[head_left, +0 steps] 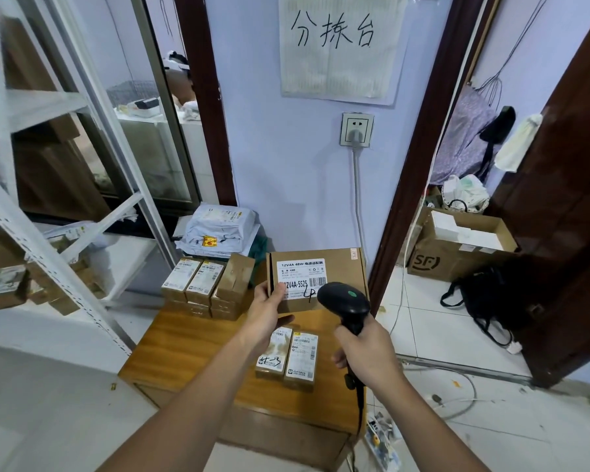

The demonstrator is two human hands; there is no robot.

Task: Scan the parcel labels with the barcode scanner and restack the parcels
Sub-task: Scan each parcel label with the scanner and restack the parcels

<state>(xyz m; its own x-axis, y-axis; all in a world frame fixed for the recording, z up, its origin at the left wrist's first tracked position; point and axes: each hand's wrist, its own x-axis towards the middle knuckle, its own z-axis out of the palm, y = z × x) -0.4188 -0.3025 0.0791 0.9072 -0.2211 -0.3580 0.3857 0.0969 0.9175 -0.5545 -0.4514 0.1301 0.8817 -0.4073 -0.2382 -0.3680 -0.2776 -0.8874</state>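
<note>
Tabletop (191, 338) — parcel (327, 279) between left fingers (276, 291)

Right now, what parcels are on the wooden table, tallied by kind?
Large flat cardboard box, gripped by the left hand: 1
Small labelled boxes lying near the front: 2
Small boxes in the back stack: at least 6, lower ones partly hidden
Grey mailer bags: several, count unclear
Total boxes: at least 9

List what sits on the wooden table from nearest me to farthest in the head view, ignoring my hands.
Pair of small labelled boxes → flat cardboard parcel held up over the table's middle, with the stack of small brown boxes about level with it on the left → pile of grey mailer bags by the wall.
</note>
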